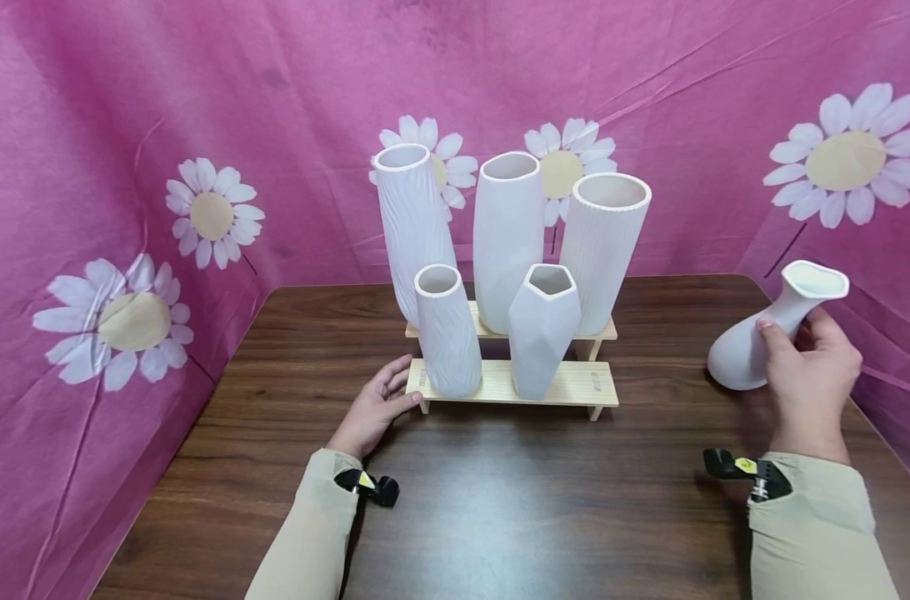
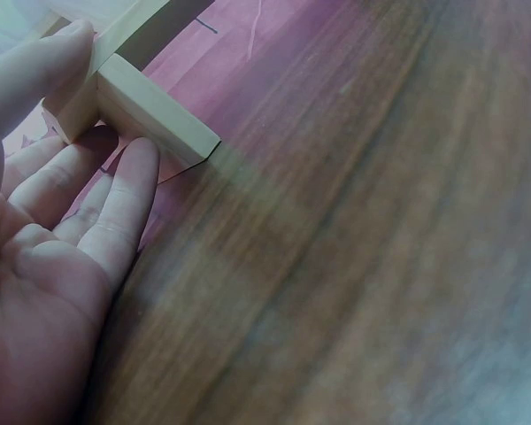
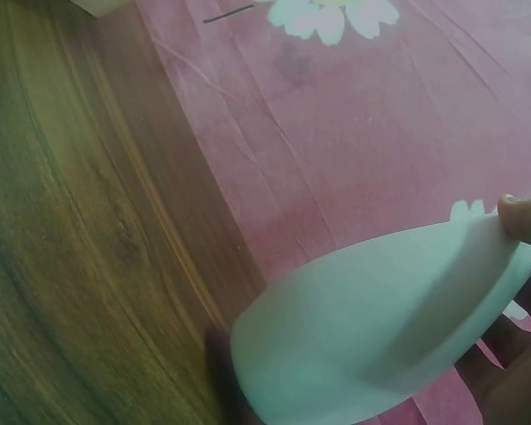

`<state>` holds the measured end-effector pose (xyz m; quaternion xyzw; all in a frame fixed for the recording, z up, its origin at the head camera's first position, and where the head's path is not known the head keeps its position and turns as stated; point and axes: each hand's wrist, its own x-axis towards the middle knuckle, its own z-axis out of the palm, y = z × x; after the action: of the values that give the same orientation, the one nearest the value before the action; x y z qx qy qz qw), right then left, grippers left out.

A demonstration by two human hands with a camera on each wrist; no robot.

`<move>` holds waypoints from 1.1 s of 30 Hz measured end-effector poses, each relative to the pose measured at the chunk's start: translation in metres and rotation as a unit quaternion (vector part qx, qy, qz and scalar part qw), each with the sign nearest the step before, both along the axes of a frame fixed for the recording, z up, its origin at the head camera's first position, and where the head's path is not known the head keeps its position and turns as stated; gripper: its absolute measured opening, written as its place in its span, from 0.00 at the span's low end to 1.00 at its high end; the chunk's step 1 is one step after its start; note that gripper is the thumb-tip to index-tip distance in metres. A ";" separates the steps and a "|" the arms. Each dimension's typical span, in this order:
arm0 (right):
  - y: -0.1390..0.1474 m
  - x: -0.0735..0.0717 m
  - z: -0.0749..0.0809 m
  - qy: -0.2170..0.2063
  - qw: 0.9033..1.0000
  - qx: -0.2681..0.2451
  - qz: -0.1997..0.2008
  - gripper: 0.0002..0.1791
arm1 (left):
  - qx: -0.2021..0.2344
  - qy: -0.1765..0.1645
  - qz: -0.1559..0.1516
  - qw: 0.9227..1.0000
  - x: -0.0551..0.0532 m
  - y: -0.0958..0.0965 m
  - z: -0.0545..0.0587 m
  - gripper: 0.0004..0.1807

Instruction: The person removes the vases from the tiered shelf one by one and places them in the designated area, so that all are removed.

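Observation:
My right hand [image 1: 815, 375] grips a white flared-neck vase [image 1: 747, 350] around its narrow neck, at the table's right side. That vase leans, its rounded base low over the tabletop; in the right wrist view its smooth body [image 3: 363, 328] fills the lower part. At the left end of a two-step wooden stand [image 1: 500, 385], my left hand [image 1: 372, 412] holds the lower step, thumb at its front corner. The left wrist view has the fingers beside the stand's leg [image 2: 155, 111]. Two white vases occupy the lower step, a textured one [image 1: 449, 337] and a faceted one [image 1: 543, 333].
Along the upper step stand three taller white vases: a wavy-ribbed one [image 1: 413, 225], a smooth one [image 1: 509, 242] and a finely ribbed one [image 1: 605, 250]. A pink cloth [image 1: 312, 100] with daisies hangs behind and beside the dark wooden table [image 1: 530, 500].

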<state>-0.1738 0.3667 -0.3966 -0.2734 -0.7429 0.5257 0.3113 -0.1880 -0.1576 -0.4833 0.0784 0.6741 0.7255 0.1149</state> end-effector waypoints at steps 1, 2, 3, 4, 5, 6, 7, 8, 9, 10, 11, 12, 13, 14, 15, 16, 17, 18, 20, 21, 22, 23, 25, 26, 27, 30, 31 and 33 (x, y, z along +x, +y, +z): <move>0.000 0.000 0.000 -0.003 1.000 -0.001 -0.001 0.24 | 0.000 0.000 0.000 1.000 0.000 0.000 0.000 0.40; 0.000 0.000 0.000 -0.004 1.000 0.000 -0.001 0.24 | 0.000 -0.001 0.000 1.000 0.000 0.000 0.000 0.40; 0.001 0.000 0.000 -0.006 1.000 0.001 -0.002 0.24 | 0.001 -0.002 0.001 1.000 0.000 0.000 0.000 0.40; 0.001 0.000 0.000 -0.009 1.000 0.004 -0.002 0.24 | 0.001 -0.002 0.001 1.000 -0.001 0.000 0.000 0.40; 0.002 0.000 -0.001 -0.011 1.000 0.006 -0.001 0.24 | 0.002 -0.002 0.001 1.000 -0.001 0.000 0.000 0.40; 0.002 0.000 -0.001 -0.010 1.000 0.005 -0.001 0.24 | 0.005 -0.002 0.001 1.000 -0.001 0.000 0.000 0.39; 0.002 0.000 -0.001 -0.009 1.000 0.005 -0.001 0.24 | 0.011 -0.003 0.001 1.000 0.000 0.000 0.000 0.38; 0.003 0.000 -0.002 -0.009 1.000 0.004 -0.001 0.24 | 0.016 -0.005 0.003 1.000 0.000 0.000 0.000 0.37; 0.003 0.000 -0.002 -0.010 1.000 0.003 -0.001 0.24 | 0.021 -0.006 0.006 1.000 0.000 0.000 -0.001 0.36; 0.003 0.000 -0.002 -0.010 1.000 0.002 -0.001 0.23 | 0.024 -0.008 0.009 1.000 0.000 0.000 -0.001 0.34; 0.004 0.000 -0.002 -0.010 1.000 0.000 -0.002 0.24 | 0.026 -0.011 0.015 0.999 0.000 0.001 -0.001 0.33; 0.004 0.000 -0.003 -0.010 1.000 -0.001 -0.003 0.24 | 0.027 -0.015 0.022 0.999 0.000 0.001 -0.001 0.30; 0.004 0.000 -0.003 -0.012 1.000 -0.001 -0.003 0.24 | 0.024 -0.020 0.031 0.999 0.000 0.002 -0.001 0.27; 0.004 0.000 -0.003 -0.012 1.000 -0.001 -0.003 0.24 | 0.017 -0.025 0.038 0.999 0.000 0.002 -0.001 0.25; 0.004 0.000 -0.003 -0.013 1.000 0.000 -0.003 0.24 | 0.006 -0.029 0.044 0.999 0.000 0.003 0.000 0.21; 0.004 0.000 -0.004 -0.013 1.000 0.000 -0.002 0.24 | -0.008 -0.032 0.050 0.998 0.001 0.004 0.000 0.18; 0.004 0.000 -0.004 -0.013 1.000 0.000 -0.002 0.24 | -0.021 -0.034 0.055 0.998 0.001 0.005 0.001 0.14; 0.004 0.000 -0.004 -0.013 1.000 0.001 -0.002 0.24 | -0.036 -0.035 0.056 0.997 0.001 0.005 0.002 0.12; 0.004 0.000 -0.006 -0.012 1.000 0.000 -0.001 0.24 | -0.071 -0.030 0.055 0.996 0.002 0.007 0.004 0.13; 0.004 0.000 -0.006 -0.015 1.000 0.000 -0.001 0.24 | -0.087 -0.027 0.053 0.994 0.002 0.007 0.005 0.15; 0.005 -0.001 -0.007 -0.016 1.000 -0.002 -0.001 0.24 | -0.100 -0.024 0.050 0.993 0.003 0.007 0.006 0.17; 0.005 -0.001 -0.008 -0.019 1.000 -0.002 -0.001 0.24 | -0.109 -0.023 0.047 0.993 0.003 0.008 0.006 0.19; 0.006 -0.001 -0.008 -0.028 1.000 -0.003 0.000 0.24 | -0.123 -0.022 0.043 0.991 0.004 0.008 0.008 0.20; 0.007 -0.001 -0.008 -0.033 0.999 0.000 0.000 0.24 | -0.125 -0.022 0.042 0.991 0.004 0.009 0.008 0.21; 0.007 -0.001 -0.008 -0.038 0.999 0.005 0.000 0.24 | -0.128 -0.022 0.041 0.991 0.005 0.009 0.008 0.21; 0.009 -0.001 -0.007 -0.057 0.998 0.025 0.002 0.25 | -0.130 -0.017 0.041 0.991 0.005 0.009 0.008 0.21; 0.010 -0.002 -0.007 -0.066 0.997 0.033 0.003 0.25 | -0.130 -0.015 0.041 0.991 0.005 0.009 0.008 0.21; 0.010 -0.003 -0.006 -0.082 0.996 0.047 0.004 0.25 | -0.130 -0.010 0.041 0.991 0.005 0.009 0.007 0.21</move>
<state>-0.1765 0.3772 -0.4021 -0.2975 -0.7907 0.4678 0.2597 -0.1832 -0.1485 -0.4758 0.0282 0.7642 0.6364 0.1011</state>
